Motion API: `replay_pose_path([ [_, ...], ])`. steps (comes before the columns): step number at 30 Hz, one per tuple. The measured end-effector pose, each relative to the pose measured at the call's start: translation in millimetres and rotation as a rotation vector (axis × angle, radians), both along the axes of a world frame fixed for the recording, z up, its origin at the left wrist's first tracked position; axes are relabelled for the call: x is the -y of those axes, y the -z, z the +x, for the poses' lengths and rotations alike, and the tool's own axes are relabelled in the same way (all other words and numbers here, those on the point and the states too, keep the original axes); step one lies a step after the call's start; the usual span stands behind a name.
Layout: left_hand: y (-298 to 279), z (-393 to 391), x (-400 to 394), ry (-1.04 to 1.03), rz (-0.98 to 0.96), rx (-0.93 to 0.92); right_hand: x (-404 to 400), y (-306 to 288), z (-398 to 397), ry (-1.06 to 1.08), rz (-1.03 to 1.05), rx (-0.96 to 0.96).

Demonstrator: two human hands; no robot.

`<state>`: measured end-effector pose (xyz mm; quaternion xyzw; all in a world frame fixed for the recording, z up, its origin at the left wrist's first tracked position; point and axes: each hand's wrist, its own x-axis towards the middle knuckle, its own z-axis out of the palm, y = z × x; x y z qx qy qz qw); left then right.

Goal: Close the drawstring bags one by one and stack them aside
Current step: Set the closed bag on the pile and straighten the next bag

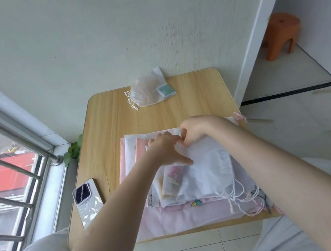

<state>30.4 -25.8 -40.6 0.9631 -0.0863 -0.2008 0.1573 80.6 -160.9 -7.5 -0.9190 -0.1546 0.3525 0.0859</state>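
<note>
Both hands are working at the far edge of the bag pile [193, 189] on the surface [115, 121]. Left hand [165, 149] is lying flat, fingers splayed, pressing the top white bag [209, 168]. Right hand [194, 130] is pinching its far edge. One closed bag [147, 91] is sitting at the far side by the wall.

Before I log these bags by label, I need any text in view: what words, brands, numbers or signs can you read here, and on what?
None can be read.
Green card inside the closed drawstring bag: no print visible.
Pink printed packet in the pile of bags: a picture, any lettering too blurred.
Cartoon prints on the pile's lower bags: drawings only.
Phone: back shows no legible mark.
</note>
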Motion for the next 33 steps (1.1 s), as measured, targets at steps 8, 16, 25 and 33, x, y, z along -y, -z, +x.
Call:
replay_pose_path([
  [8,8,-7,10,-0.131,-0.121,0.262,19,2,-12,0.134,0.255,0.1],
  [16,-3,-11,-57,-0.546,-0.345,0.619,20,-6,-14,0.131,0.252,0.413],
  [25,-38,-16,-72,-0.323,-0.415,0.47,-41,-13,-16,0.129,0.521,0.559],
  [33,-58,-16,-91,-0.794,-1.015,0.231,-16,-35,0,0.395,0.815,0.226],
])
